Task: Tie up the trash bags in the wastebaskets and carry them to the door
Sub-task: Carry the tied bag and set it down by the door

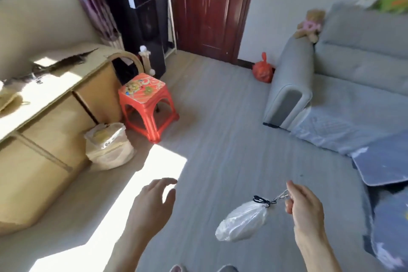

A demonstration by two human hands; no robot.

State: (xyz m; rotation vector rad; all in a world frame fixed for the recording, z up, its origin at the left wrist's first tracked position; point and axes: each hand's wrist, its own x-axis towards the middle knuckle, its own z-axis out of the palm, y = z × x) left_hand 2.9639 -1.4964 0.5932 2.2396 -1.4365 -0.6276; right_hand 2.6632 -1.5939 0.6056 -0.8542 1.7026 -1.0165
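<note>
A grey plank floor (220, 128) with a bright sun patch runs to a dark red door (207, 6). A grey sofa (353, 73) stands on the right, a tan cabinet (55, 117) on the left, and a red stool (145, 104) beside it. A tied red bag (262, 72) sits by the door, against the sofa arm. A basket (109, 146) beside the cabinet holds an open liner with something yellowish inside. The right hand (305, 212) pinches the drawstring of a tied clear bag (241, 221) hanging above the floor. The left hand (152, 203) is empty, fingers loosely spread.
</note>
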